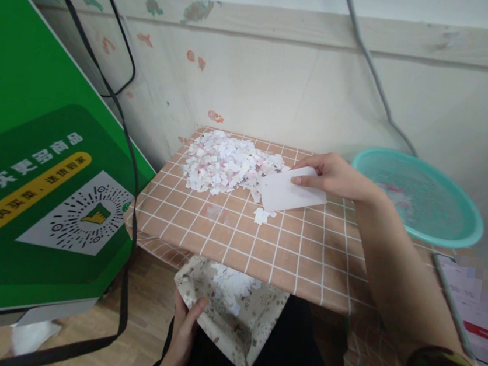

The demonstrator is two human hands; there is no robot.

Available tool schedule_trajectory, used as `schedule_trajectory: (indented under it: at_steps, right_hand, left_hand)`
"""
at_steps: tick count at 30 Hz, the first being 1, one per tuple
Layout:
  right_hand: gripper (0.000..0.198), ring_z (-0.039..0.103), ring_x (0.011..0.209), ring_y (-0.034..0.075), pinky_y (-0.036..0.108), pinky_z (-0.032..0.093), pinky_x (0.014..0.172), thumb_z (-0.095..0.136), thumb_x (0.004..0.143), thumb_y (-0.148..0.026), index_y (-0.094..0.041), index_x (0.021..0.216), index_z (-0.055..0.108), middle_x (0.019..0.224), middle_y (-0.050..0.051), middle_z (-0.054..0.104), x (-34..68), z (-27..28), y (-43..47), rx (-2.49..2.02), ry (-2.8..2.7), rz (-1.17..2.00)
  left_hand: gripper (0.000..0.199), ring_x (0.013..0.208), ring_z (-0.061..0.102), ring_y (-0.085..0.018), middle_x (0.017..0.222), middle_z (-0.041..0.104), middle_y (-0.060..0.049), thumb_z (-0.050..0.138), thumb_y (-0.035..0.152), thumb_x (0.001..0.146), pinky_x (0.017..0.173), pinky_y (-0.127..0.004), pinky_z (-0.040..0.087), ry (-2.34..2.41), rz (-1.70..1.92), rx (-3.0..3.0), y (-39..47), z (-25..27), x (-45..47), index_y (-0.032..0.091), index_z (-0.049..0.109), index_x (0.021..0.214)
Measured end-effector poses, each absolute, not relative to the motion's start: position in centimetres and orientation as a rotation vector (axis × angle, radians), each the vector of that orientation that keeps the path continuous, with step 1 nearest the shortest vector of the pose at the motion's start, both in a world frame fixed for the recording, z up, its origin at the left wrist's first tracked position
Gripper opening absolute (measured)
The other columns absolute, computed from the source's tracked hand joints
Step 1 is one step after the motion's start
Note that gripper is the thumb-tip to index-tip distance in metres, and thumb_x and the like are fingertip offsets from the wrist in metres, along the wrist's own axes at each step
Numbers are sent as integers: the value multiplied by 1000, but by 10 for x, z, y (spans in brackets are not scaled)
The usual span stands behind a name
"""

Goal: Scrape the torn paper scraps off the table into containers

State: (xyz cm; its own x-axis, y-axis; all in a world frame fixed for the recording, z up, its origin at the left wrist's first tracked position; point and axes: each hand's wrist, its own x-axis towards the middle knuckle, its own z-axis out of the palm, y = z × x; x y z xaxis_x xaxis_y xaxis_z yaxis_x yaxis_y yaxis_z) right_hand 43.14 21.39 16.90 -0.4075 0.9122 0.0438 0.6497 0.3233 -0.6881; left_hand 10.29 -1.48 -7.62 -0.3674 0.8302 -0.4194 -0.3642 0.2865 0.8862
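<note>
Room, shop-like; I list: green grocery-delivery board point(47, 169) with scan code point(90, 215), cloth-covered worktop point(229, 231), smudged wall point(281, 87), wood-look floor point(143, 292).

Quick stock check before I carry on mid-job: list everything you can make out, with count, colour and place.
table: 1, brown with white grid, centre
tray: 1, speckled cream, below table's near edge
basket: 1, teal, right of table's centre
card: 1, white, over table
scraps: too many to count, mostly white, on table, in tray and basket
device: 1, pinkish screen, right edge, partly blurred
sign: 1, green, left
cords: 2, black, left
cable: 1, grey, against wall
wall: 1, off-white, smudged, behind table
floor: 1, brown, below
left hand: 1, bare, holding tray
right hand: 1, bare, holding card
</note>
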Motion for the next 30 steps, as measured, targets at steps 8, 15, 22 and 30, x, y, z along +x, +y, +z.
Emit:
schedule_trajectory:
  at_steps: [8,15,22,30]
  right_hand:
    - [35,66,77,22,32,48,62,63,80,-49,-22,100,75,85,4,74,430,173,211,-1400,-2201,777]
    - [35,67,84,26,36,50,69,63,81,-48,-23,101,76,88,5,75,429,181,208,-1467,-2177,642]
    - [37,67,84,26,36,50,70,63,81,-49,-21,101,76,88,6,75,426,180,208,-1484,-2160,581]
    - [38,66,78,25,34,48,63,61,82,-51,-23,103,75,85,5,74,426,177,209,-1432,-2151,602]
  left_hand:
    - [88,125,55,-35,134,60,-9,77,43,69,103,-48,43,1449,1358,481,-16,-78,103,28,39,147]
    - [86,126,54,-35,133,62,-9,78,43,68,105,-48,41,1452,1375,516,-16,-83,101,28,42,145]
    - [84,128,52,-35,137,58,-10,77,43,69,107,-49,38,1445,1369,512,-16,-82,101,27,42,144]
    - [82,126,53,-35,133,61,-9,78,42,69,106,-49,40,1440,1353,482,-16,-75,104,28,43,142]
